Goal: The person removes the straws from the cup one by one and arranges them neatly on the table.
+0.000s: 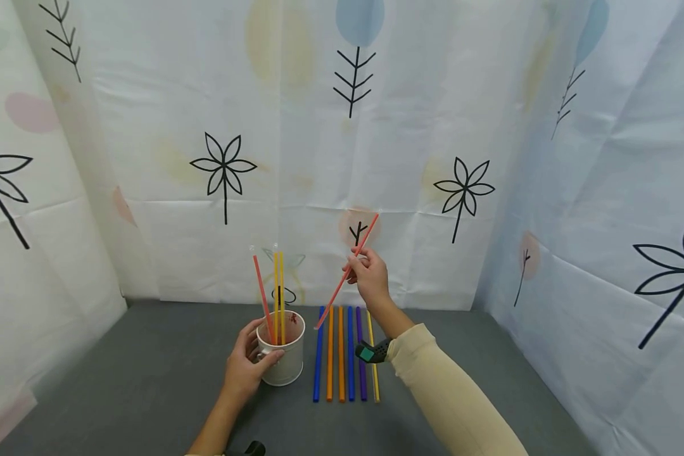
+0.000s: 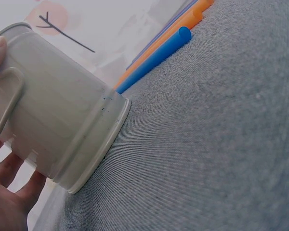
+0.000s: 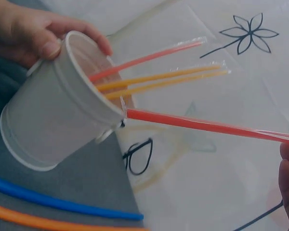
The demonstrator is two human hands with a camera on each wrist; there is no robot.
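Note:
A white metal bucket point(image 1: 285, 367) with a small side handle stands on the grey table. My left hand point(image 1: 244, 366) grips it from the left, thumb on the near side and fingers round the far side. Inside lean a red straw point(image 3: 149, 58) and two yellow straws point(image 3: 164, 80), all in clear wrappers. My right hand point(image 1: 370, 275) pinches another wrapped red straw point(image 1: 348, 272), held slantwise above the table. In the right wrist view its lower end appears close to the bucket's rim; whether they touch I cannot tell.
Right of the bucket lies a row of straws: blue point(image 1: 318, 361), orange point(image 1: 330, 361), orange point(image 1: 341, 361), blue point(image 1: 351, 361), purple point(image 1: 361, 361) and yellow point(image 1: 373, 367). A patterned white cloth point(image 1: 399, 152) hangs behind and along both sides of the table point(image 1: 148, 380).

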